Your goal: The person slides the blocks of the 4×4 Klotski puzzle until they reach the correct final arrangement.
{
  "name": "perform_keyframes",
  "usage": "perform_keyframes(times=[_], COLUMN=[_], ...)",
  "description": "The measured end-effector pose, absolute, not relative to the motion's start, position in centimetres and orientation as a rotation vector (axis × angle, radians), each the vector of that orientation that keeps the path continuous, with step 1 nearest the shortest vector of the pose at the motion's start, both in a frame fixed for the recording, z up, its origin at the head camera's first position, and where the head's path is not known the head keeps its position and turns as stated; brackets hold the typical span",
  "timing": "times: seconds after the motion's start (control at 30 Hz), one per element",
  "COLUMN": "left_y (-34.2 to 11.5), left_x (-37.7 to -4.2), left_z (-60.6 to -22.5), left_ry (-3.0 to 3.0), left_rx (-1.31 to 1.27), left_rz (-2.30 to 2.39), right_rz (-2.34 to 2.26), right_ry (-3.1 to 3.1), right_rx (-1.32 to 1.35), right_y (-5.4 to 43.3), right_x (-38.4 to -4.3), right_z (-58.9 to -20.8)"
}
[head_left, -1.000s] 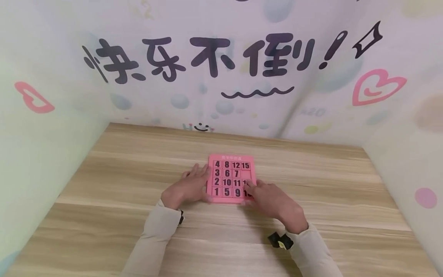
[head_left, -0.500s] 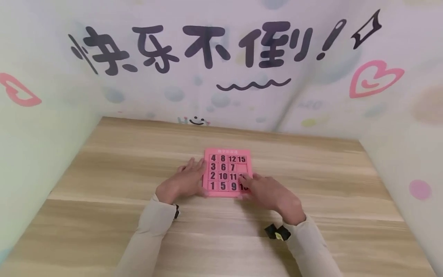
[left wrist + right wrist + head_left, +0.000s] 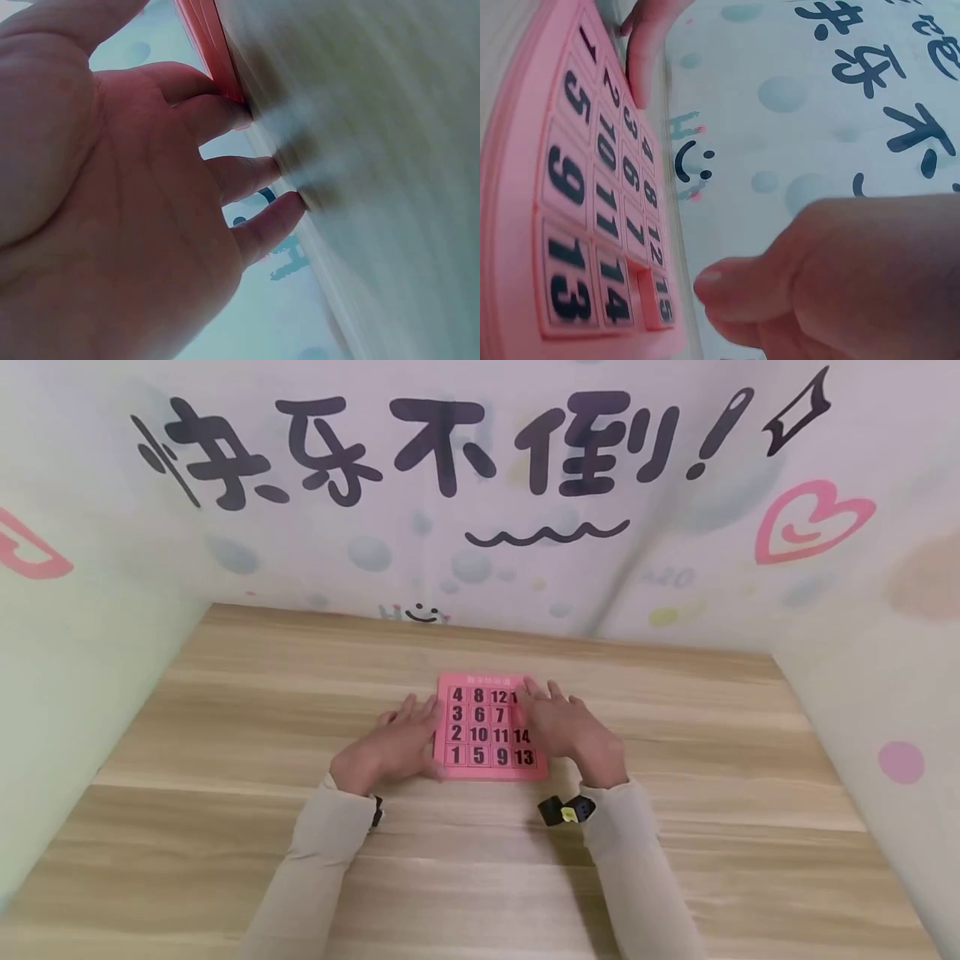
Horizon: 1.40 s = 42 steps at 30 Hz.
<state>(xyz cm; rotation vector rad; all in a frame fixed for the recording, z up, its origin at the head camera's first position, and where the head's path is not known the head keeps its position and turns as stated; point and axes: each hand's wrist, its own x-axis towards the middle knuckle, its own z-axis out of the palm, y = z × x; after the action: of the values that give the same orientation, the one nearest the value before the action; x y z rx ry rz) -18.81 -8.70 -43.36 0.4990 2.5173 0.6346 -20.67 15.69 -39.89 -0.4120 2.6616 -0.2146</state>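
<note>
A pink number sliding puzzle (image 3: 491, 773) lies flat on the table, its rows of black-numbered tiles facing up. My left hand (image 3: 393, 745) is at its left side, fingers spread, with fingertips touching the frame edge (image 3: 206, 45) and the tabletop in the left wrist view. Over the upper right part of the puzzle is my right hand (image 3: 562, 725), fingers reaching forward and partly covering tile 15. In the right wrist view, tile 15 (image 3: 662, 300) sits in the far corner, with a vacant slot between it and tile 14 (image 3: 615, 292). Whether a right fingertip touches a tile is unclear.
The puzzle rests on a wood-grain table (image 3: 300, 643). A white printed backdrop (image 3: 420, 568) with large black characters rises behind the table, with white walls at both sides. A small black device (image 3: 567, 810) is strapped at my right wrist.
My right hand has moved forward, from over tiles 14 and 13 to beside tile 15, uncovering both lower tiles. My left hand keeps its place on the puzzle. The head view has shifted slightly.
</note>
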Motion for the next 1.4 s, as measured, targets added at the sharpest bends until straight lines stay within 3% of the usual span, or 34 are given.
perform_keyframes(times=[0.37,1.4], left_y=[-8.9,-8.7], left_x=[-17.2,-18.7], left_z=[-44.2,-43.2], left_ry=[2.49,2.528], left_rx=[0.469,0.479], left_rz=[0.632,0.587], right_rz=[-0.144,-0.22], right_ry=[2.618,2.674], right_rx=[-0.386,-0.414], right_y=[14.6,14.3], right_x=[-19.5,-19.3], right_z=[-41.5,-39.1])
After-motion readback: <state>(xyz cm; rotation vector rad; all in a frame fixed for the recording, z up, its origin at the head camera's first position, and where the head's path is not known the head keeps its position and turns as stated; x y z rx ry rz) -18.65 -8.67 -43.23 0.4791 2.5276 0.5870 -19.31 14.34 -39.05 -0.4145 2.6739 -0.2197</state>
